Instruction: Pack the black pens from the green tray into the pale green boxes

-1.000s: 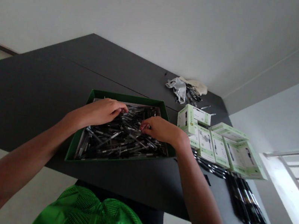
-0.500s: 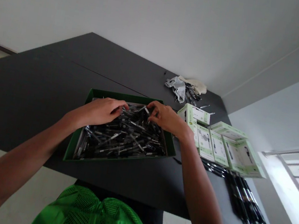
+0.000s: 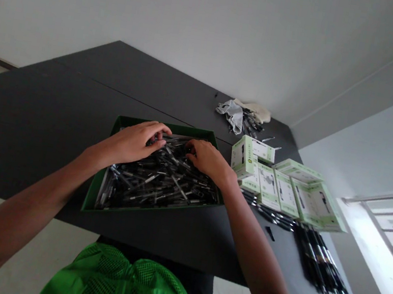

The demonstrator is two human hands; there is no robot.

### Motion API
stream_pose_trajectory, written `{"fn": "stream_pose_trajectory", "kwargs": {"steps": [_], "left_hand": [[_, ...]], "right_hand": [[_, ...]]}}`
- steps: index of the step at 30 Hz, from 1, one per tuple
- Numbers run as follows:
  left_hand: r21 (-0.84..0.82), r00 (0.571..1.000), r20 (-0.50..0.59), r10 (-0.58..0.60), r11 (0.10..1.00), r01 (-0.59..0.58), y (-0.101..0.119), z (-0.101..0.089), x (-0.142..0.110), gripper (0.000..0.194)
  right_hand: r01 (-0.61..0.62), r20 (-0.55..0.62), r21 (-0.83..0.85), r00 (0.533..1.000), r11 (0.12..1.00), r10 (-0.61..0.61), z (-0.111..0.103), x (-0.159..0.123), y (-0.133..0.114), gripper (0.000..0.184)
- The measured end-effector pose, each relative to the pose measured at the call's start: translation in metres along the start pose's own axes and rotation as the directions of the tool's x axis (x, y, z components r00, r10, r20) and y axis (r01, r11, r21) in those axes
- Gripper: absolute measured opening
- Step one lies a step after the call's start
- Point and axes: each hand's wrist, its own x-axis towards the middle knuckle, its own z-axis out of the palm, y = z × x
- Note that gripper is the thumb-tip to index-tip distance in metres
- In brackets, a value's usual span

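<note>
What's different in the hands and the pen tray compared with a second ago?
The right hand went up to the tray's far right corner, then came back down onto the pens, fingers now buried in the pile. The left hand slid slightly toward the far edge of the green tray. No clear grip on any single pen shows. The white boxes, loose pens and cloth stayed put.

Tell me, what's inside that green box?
The green box holds a loose heap of dark pens. Both hands, left hand and right hand, cover some; the bottom is hidden.
</note>
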Motion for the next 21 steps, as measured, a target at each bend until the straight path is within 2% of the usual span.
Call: {"fn": "stream_pose_trajectory", "kwargs": {"steps": [5,11,14,18,21], "left_hand": [[-0.022,1.0,0.005,-0.023,0.999,0.023,0.003,0.0,0.0,0.044],[-0.032,0.999,0.025,-0.037,0.999,0.038,0.003,0.0,0.001,0.046],[-0.03,0.998,0.042,-0.054,0.998,0.055,0.005,-0.001,0.001,0.047],[-0.027,0.997,0.046,-0.06,0.998,0.061,0.007,-0.002,0.002,0.048],[-0.023,0.997,0.049,-0.055,0.998,0.056,0.006,-0.001,0.002,0.047]], "right_hand": [[-0.071,0.0,-0.048,0.997,0.996,0.071,0.004,-0.001,-0.003,0.036],[0.009,0.068,-0.024,0.998,1.0,-0.007,0.01,0.004,0.006,0.035],[0.029,0.054,-0.036,0.998,0.999,-0.028,0.009,0.003,0.005,0.034],[0.054,0.014,0.017,0.998,0.998,-0.055,0.002,0.002,-0.001,0.023],[0.064,0.0,0.049,0.998,0.997,-0.064,-0.001,0.001,-0.004,0.027]]}}
